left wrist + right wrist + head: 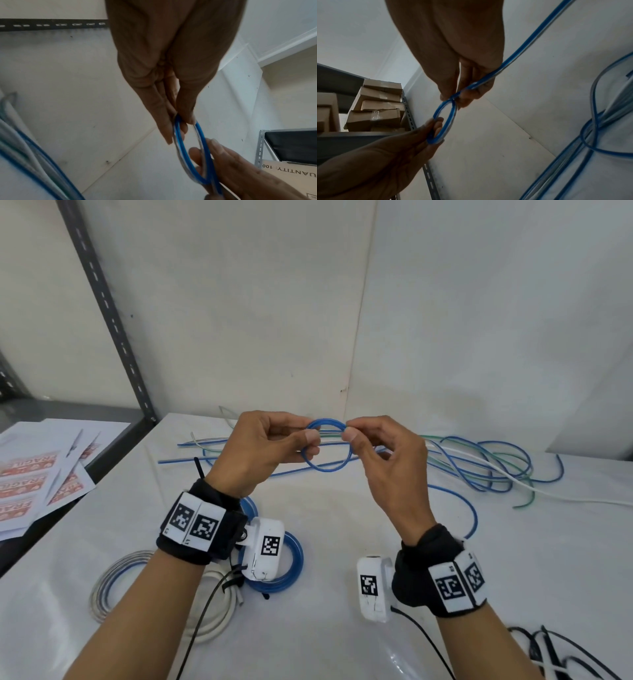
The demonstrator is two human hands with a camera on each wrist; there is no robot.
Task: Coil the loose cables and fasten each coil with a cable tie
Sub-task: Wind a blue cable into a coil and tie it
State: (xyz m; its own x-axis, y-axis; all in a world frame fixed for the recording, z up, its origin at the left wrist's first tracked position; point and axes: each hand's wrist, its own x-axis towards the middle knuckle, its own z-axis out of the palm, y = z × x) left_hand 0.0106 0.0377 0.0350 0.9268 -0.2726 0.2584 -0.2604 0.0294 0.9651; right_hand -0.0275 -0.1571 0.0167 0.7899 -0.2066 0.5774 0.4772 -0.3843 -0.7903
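At mid-frame in the head view, a small blue cable loop [328,447] is pinched on opposite sides by the left hand [263,453] and right hand [383,460], above the table [342,515]. Springy cable could uncoil if either pinch slackens; the trailing length may snag the loose cables [496,463] at right.
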